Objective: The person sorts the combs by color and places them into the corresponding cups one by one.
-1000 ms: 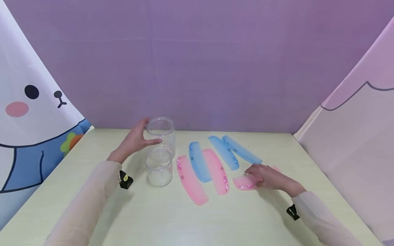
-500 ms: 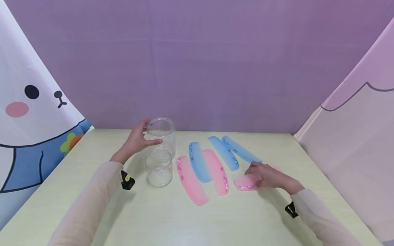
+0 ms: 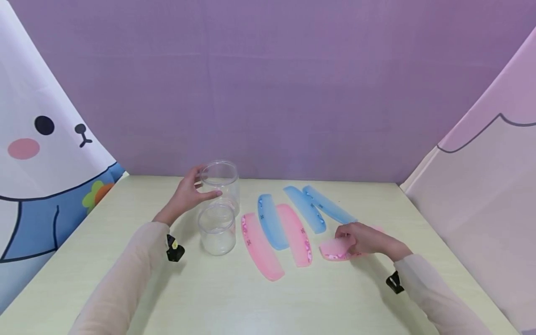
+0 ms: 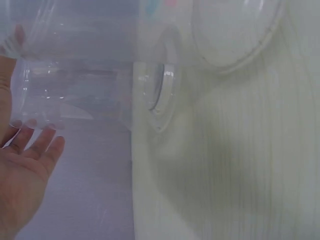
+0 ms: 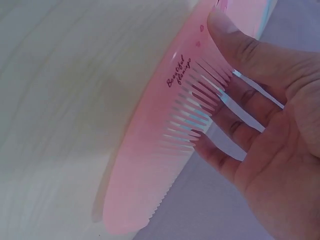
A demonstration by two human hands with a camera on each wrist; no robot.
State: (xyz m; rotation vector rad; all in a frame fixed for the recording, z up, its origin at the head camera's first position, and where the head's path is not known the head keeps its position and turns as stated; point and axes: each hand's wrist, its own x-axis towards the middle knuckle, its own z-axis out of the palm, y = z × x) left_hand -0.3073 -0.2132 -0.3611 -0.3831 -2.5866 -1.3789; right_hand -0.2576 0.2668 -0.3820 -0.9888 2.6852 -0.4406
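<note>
Little has moved in the head view over the last half second: both wrists have shifted slightly inward, and the pink comb point(image 3: 336, 254) under the right hand point(image 3: 368, 239) sits a touch farther right. The right hand grips that comb, covering its middle; one end shows to each side. The left hand point(image 3: 184, 193) holds the taller jar point(image 3: 229, 190) at the back of the table point(image 3: 251, 307), thumb in front and fingers round the far side, a span that seems meant to steady a light, clear cylinder. Just in front stands the shorter jar point(image 3: 218, 243), upright too. Between the hands, an outer pink comb point(image 3: 262, 247), a near blue comb point(image 3: 273, 222) and an inner pink comb point(image 3: 295, 236) lie flat and close together, while a middle blue comb point(image 3: 304, 209) and a far blue comb point(image 3: 331, 204) make a narrow V behind them. Lying separately, the gripped comb is probably easy to take without disturbing the others.

From the left wrist, the fingertips meet the taller jar's wall; the nearer jar overlaps much of it, so the firmness of the hold cannot be told.

From the right wrist, the thumb presses near the comb's spine and the fingers reach beneath its teeth, likely because the slim body suits a pinch from both faces. Whether it has fully left the table is unclear.
</note>
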